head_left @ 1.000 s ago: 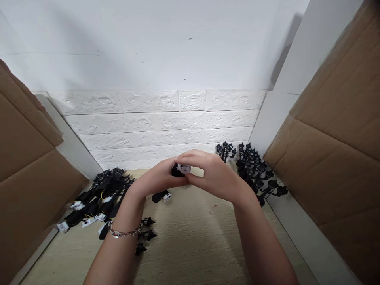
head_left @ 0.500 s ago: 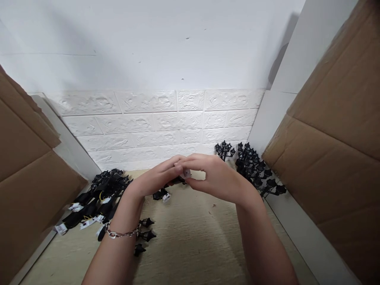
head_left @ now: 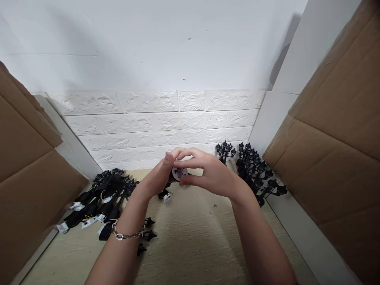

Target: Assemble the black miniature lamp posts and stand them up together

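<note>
Both hands meet over a small black piece with a round white base (head_left: 179, 174), seemingly a miniature street lamp like those around. My left hand (head_left: 158, 176) is closed around its dark body, with the thumb raised. The thumb and fingers of my right hand (head_left: 209, 172) grip the rim of the white base from the right. Most of the piece is hidden behind the hands. Just below them lies a black part with a white connector (head_left: 166, 196). Black lantern heads (head_left: 149, 235) stick out from behind my left forearm.
A pile of black lamp posts with white ends and yellow wires (head_left: 95, 206) lies at the left. More black lamps (head_left: 257, 166) stand at the right, by a cardboard sheet (head_left: 332, 158). A white brick-pattern wall (head_left: 190, 118) closes off the back.
The left thumb has lifted off and now points up. The white base has turned to face me and shows more fully. Both hands have shifted slightly left.
</note>
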The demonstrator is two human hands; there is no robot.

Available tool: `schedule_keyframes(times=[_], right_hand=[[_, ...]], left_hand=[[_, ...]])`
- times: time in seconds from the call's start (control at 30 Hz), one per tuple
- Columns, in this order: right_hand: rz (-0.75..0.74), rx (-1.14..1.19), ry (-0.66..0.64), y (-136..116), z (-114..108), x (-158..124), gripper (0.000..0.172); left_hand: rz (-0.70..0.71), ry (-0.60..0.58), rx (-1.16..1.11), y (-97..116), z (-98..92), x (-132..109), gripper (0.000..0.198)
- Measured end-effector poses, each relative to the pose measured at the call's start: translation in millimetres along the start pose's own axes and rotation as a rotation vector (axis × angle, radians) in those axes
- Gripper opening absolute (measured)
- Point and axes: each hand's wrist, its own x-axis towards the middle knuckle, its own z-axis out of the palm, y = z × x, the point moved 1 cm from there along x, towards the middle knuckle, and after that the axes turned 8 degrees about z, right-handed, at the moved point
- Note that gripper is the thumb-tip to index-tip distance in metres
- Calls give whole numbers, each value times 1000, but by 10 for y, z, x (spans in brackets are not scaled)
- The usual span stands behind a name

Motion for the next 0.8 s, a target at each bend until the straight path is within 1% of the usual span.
schedule_keyframes(times=[0.1,0.2,0.37,0.47,0.53,0.57,0.63,0.7,0.8], right_hand=[[-18,88,-21,75,12,37,32],[9,169,-21,155,39,75,32],[160,255,-29,227,103,117,35],[215,286,-26,218,121,123,37],[257,352,-40,218,128,126,36],[288,405,-71,227,135,128,36],[348,550,-173,262,164,140,40],[388,727,-279,309,210,158,46],[386,960,-347,357,291,190,47]], left_hand=[[34,63,-31,4,46,21,83],[50,93,-102,-19,53,47,86],[-6,142,-143,-9,13,70,90],[10,171,-202,19,13,75,91],[13,202,-206,19,18,73,91],[11,214,-188,12,20,69,91],[22,243,-122,-6,20,56,91],[63,291,-57,-21,17,42,92],[110,396,-12,-24,12,33,91]])
